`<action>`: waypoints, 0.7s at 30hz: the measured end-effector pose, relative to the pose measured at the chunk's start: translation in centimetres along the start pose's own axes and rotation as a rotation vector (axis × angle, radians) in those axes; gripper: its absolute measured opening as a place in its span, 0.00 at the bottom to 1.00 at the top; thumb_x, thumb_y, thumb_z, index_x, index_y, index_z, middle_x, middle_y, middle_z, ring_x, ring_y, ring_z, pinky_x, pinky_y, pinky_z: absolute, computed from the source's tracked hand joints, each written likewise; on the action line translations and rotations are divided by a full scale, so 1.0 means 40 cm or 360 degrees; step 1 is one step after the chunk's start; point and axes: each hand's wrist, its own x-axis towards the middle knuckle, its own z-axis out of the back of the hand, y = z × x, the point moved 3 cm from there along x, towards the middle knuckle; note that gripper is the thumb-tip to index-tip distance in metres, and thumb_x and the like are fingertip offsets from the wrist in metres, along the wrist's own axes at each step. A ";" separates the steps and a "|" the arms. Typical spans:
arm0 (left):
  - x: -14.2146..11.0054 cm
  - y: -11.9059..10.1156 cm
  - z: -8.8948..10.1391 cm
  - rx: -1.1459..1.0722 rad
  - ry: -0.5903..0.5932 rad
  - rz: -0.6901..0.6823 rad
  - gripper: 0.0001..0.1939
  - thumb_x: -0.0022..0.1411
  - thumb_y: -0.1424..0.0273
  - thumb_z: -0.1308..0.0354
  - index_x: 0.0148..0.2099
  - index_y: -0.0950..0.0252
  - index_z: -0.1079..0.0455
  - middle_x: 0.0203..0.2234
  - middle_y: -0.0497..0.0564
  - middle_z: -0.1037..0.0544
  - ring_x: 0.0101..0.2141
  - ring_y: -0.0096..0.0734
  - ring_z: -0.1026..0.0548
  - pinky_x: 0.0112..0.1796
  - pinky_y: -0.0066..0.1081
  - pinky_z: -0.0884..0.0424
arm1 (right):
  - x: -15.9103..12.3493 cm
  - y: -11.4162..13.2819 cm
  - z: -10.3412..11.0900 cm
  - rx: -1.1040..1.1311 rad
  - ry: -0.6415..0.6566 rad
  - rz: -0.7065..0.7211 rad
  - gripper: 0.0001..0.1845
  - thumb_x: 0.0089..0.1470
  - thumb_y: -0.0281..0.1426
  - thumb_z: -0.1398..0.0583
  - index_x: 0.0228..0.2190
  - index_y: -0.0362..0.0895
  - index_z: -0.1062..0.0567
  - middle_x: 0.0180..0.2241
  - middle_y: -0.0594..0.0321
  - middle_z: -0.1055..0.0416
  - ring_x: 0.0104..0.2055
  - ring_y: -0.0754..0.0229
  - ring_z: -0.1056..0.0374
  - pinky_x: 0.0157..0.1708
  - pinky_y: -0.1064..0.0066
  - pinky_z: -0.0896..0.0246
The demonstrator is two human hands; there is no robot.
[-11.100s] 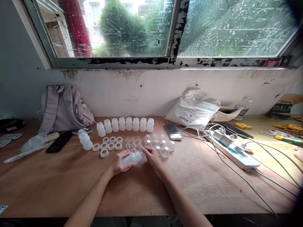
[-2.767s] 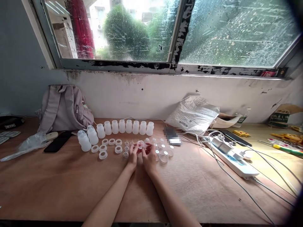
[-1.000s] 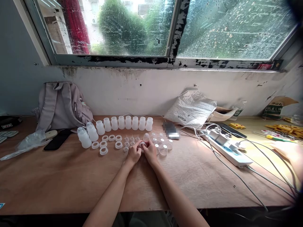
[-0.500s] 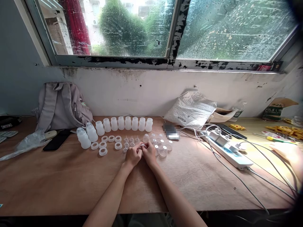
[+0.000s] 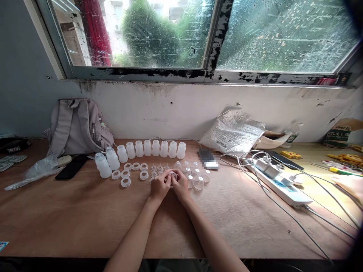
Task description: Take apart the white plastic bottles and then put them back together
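Earlier-held bottle (image 5: 112, 158) is now standing left; left hand (image 5: 159, 186) and right hand (image 5: 180, 184), equally near, are pinching a ring (image 5: 172, 173) between closed fingers.

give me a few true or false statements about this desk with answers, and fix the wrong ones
1. The left hand and right hand meet around one small translucent part. True.
2. The two tallest bottles stand at the right end of the row. False: the two tallest bottles are at the left end.
3. The loose white rings lie left of the clear domed caps. True.
4. The backpack sits right of the silver bag. False: the backpack is left of the silver bag.
5. White chargers sit on the power strip. True.
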 end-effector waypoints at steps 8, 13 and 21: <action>0.004 0.009 0.008 -0.0011 -0.0023 0.0039 0.14 0.59 0.66 0.54 0.44 0.59 0.32 0.30 0.48 0.23 0.27 0.27 0.28 0.31 0.26 0.34 | -0.003 0.005 0.000 0.0218 0.0049 -0.0089 0.11 0.47 0.35 0.48 0.30 0.43 0.31 0.26 0.62 0.31 0.23 0.64 0.37 0.22 0.73 0.42; 0.009 0.015 0.009 -0.0115 -0.0049 0.0115 0.14 0.57 0.61 0.52 0.43 0.60 0.33 0.28 0.47 0.25 0.24 0.25 0.30 0.30 0.26 0.35 | -0.004 0.009 -0.006 0.0598 0.0256 -0.0282 0.13 0.45 0.36 0.47 0.34 0.43 0.32 0.26 0.64 0.33 0.17 0.67 0.40 0.15 0.74 0.41; 0.024 0.059 0.002 -0.0332 -0.0230 0.0312 0.12 0.56 0.64 0.51 0.40 0.63 0.35 0.29 0.48 0.26 0.21 0.22 0.31 0.27 0.25 0.34 | -0.010 0.023 -0.012 0.0962 0.0437 -0.0408 0.21 0.41 0.33 0.44 0.41 0.47 0.34 0.37 0.60 0.34 0.27 0.62 0.33 0.21 0.71 0.34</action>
